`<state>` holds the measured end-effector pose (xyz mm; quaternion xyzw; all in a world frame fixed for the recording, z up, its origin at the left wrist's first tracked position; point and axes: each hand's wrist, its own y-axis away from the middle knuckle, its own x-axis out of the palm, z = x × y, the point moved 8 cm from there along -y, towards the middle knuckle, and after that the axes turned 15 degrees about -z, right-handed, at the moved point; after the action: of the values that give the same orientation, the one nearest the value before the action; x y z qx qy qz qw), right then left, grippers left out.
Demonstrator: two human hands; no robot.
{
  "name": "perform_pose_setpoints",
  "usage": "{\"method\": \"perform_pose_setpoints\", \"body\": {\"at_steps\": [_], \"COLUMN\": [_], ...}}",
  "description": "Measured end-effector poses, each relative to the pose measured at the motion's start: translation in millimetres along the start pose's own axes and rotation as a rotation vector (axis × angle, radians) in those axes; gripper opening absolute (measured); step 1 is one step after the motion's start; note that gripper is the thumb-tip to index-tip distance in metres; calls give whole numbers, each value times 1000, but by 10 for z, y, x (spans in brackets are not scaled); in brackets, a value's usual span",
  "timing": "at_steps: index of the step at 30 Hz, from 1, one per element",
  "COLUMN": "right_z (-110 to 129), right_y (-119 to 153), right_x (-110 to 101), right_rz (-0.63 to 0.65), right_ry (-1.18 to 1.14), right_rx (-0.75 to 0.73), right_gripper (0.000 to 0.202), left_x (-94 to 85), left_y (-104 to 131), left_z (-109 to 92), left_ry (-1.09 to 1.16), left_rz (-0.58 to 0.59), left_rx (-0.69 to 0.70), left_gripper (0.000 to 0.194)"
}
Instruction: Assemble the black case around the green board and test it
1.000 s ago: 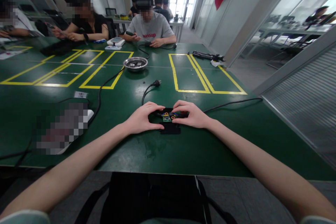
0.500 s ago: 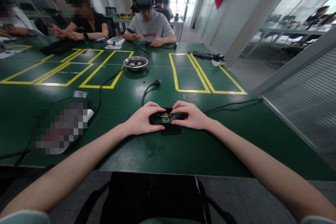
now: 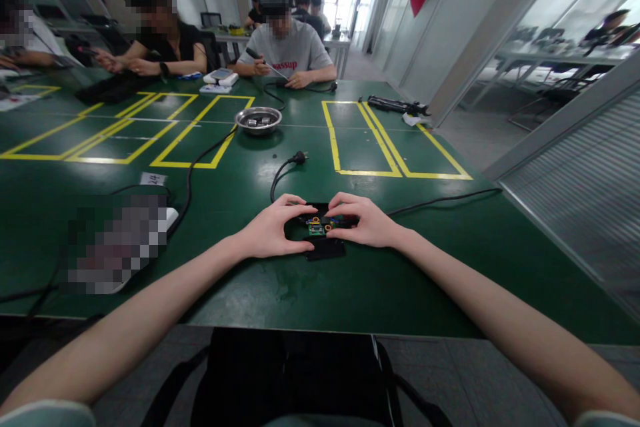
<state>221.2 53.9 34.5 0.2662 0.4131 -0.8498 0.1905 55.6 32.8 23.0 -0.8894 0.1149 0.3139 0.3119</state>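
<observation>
1. Find green circuit board (image 3: pixel 316 229) between 2 hands, near front of green table (image 3: pixel 280 293), with 2 copper-coloured rings and small wires about it.
2. Find black casing (image 3: pixel 317 207) just behind board, black flat piece (image 3: pixel 326 250) just in front.
3. Curve left hand (image 3: pixel 270 230) at left side of casing, thumb and fingers apart; thumb tip at flat piece. Cannot tell firm grip from light contact.
4. Curve right hand (image 3: pixel 367 223) at right side, thumb and fingers apart, tips at board's right end. Cannot tell here either; dark part under fingers mostly hidden.
5. Note black plug (image 3: pixel 299 158) on short cable beyond hands; thin black cable (image 3: pixel 440 201) off to right.
6. Farther out, note steel bowl (image 3: pixel 259 121) with small metal parts.
7. At left, note card (image 3: pixel 153 179) marked 24 and pixelated object (image 3: pixel 123 247).
</observation>
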Motion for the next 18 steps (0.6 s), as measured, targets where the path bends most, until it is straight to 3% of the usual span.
{"method": "perform_pose_setpoints", "body": {"at_steps": [18], "right_z": [-35], "right_y": [-25], "right_x": [10], "right_rz": [2], "right_ry": [8], "right_rx": [33], "right_gripper": [24], "left_x": [-49], "left_y": [-41], "left_z": [-36], "left_ry": [5], "left_rz": [-39], "left_rx": [-24], "left_gripper": [44]}}
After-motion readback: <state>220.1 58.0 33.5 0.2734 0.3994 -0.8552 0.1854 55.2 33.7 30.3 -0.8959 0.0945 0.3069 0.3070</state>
